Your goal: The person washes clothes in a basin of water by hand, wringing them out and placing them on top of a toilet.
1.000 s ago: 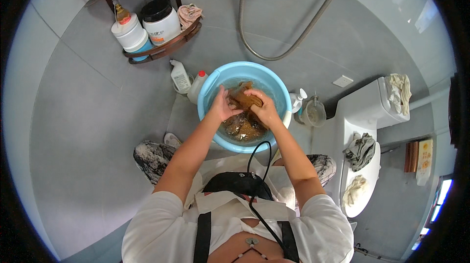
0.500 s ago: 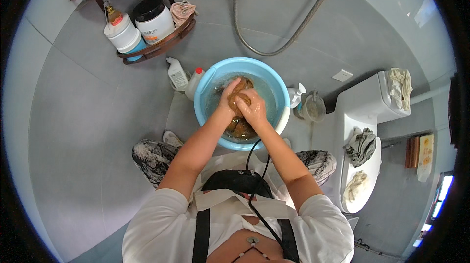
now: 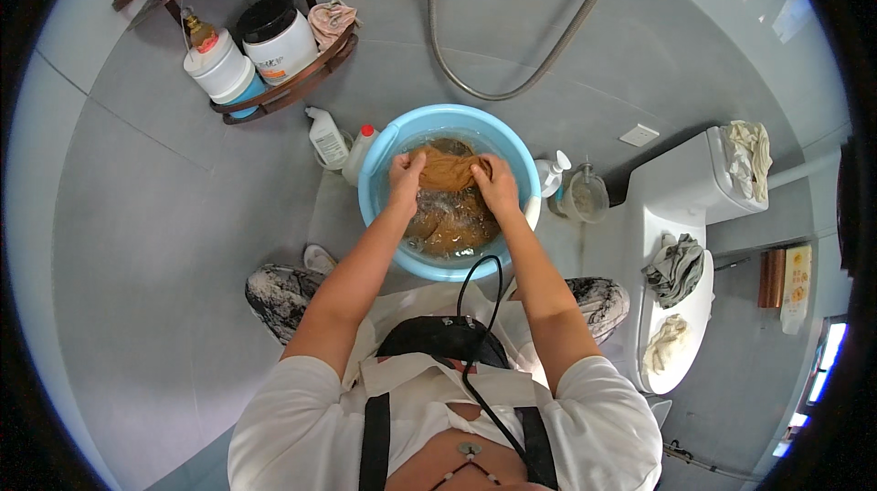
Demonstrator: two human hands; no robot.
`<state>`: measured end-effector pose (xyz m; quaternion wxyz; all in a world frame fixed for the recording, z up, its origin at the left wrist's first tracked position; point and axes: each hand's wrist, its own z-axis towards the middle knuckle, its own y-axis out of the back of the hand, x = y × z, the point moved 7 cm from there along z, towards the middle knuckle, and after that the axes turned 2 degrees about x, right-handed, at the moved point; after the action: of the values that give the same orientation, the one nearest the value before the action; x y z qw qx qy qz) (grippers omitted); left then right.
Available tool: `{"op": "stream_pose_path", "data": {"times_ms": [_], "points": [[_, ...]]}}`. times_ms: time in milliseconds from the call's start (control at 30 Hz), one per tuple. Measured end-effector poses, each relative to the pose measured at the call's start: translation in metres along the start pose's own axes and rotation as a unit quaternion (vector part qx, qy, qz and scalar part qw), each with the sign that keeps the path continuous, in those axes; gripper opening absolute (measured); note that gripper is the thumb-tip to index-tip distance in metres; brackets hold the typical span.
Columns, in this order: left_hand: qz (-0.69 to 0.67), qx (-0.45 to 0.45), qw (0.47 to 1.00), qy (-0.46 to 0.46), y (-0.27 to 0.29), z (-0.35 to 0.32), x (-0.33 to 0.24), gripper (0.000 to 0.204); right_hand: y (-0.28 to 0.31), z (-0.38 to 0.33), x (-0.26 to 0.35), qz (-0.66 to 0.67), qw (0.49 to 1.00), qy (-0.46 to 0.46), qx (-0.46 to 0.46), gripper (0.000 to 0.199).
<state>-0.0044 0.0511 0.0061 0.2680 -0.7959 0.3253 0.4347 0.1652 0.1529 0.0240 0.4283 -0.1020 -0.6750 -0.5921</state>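
Observation:
A wet brown cloth (image 3: 447, 170) is stretched between my two hands over a light blue basin (image 3: 377, 146) of water. My left hand (image 3: 405, 177) grips its left end, thumb on top. At the right end my right hand (image 3: 494, 183) pinches the fabric. More of the brown fabric lies in the rippling water below, towards the near side of the basin. Whether it is all one garment I cannot tell.
Left of the basin stand two white bottles, one a red-capped bottle (image 3: 359, 155). On its right are a white pump bottle (image 3: 552, 173) and a clear container (image 3: 585, 198). Cloths lie on the white toilet (image 3: 665, 217). A shower hose (image 3: 539, 71) hangs beyond; a shelf (image 3: 301, 82) holds tubs.
My hands were close together, squeezing the bunched brown cloth. Now they are apart, with the cloth spread between them, and more brown fabric shows in the water.

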Motion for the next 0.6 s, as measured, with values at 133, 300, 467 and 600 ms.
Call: {"op": "stream_pose_path", "data": {"times_ms": [133,300,467,600], "points": [[0.183,-0.019,0.983,-0.003,0.009,0.009,0.019,0.045,-0.026,-0.011,-0.007,-0.076,0.990,-0.024,0.118,0.055],[0.388,-0.052,0.919,-0.056,0.020,0.048,0.060,0.063,-0.059,-0.011,-0.031,-0.227,0.962,-0.070,0.133,0.055],[0.313,-0.023,0.948,-0.048,0.012,0.032,0.054,0.069,-0.063,-0.004,-0.019,-0.268,0.938,-0.108,0.194,0.053],[0.092,0.004,0.995,0.046,0.012,0.038,0.067,0.066,-0.042,0.007,0.020,-0.157,0.961,-0.021,0.226,0.044]]}}
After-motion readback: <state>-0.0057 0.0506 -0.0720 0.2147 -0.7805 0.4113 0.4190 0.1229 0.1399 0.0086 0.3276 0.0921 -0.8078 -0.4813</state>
